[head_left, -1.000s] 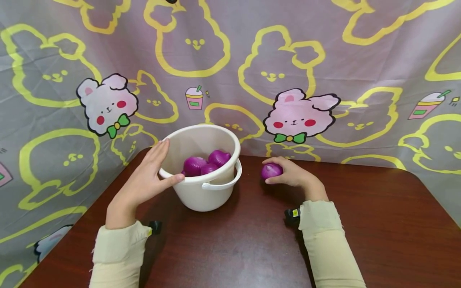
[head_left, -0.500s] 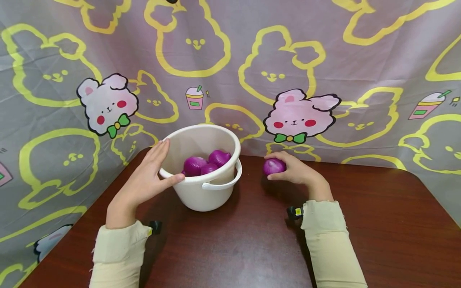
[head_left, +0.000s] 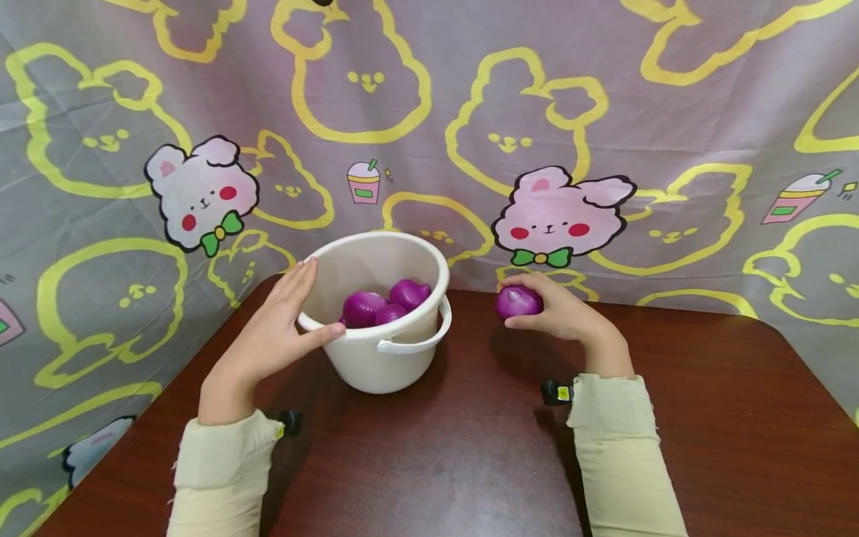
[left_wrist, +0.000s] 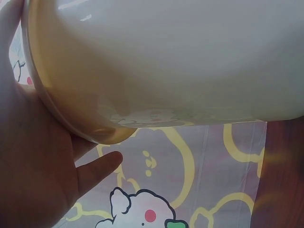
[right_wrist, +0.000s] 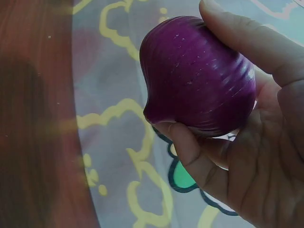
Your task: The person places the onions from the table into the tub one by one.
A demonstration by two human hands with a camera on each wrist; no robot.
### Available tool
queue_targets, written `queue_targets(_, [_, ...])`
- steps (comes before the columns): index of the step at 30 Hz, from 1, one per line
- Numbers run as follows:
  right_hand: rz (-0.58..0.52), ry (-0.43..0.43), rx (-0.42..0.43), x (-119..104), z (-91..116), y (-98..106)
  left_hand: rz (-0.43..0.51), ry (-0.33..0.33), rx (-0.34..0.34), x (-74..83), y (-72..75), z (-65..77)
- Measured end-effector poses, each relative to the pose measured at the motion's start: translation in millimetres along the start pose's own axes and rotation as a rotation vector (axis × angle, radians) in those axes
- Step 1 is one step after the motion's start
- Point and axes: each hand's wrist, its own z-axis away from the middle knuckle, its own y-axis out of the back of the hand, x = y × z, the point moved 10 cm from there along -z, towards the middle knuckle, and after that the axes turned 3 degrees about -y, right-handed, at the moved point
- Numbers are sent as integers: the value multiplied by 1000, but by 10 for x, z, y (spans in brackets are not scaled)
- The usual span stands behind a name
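My left hand (head_left: 268, 332) rests against the left side of a cream plastic bucket (head_left: 382, 365), its thumb over the front rim and its fingers fairly straight along the left edge. Several red onions (head_left: 363, 309) lie inside the bucket. To the bucket's right, my right hand (head_left: 570, 321) holds another red onion (head_left: 518, 302) between thumb and fingers, with a shadow on the table below it. The right wrist view shows the held onion (right_wrist: 197, 78) with its pointed end toward the lower left. Bucket wall (left_wrist: 180, 61) fills much of the left wrist view.
The bucket's white handle (head_left: 419, 344) hangs down at its front right. A dark red-brown wooden table (head_left: 463, 447) lies under everything. Close behind its far edge hangs a grey curtain (head_left: 409, 89) with yellow outlines and cartoon rabbits.
My right hand, with the onion in its grasp, has moved slightly right and up in the head view. The left hand and the bucket have stayed put.
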Motion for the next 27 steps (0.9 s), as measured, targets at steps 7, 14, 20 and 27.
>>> queue_targets(7, [-1, 32, 35, -138, 70, 131, -4, -10, 2, 11, 5, -7])
queue_targets(14, [5, 31, 57, -265, 129, 230, 1, -17, 4, 15, 5, -7])
queue_targets(20, [5, 89, 86, -397, 179, 301, 5, -16, 2, 15, 2, -6])
queue_targets(27, [37, 120, 115, -532, 261, 379, 12, 0, -3, 13, 8, -9])
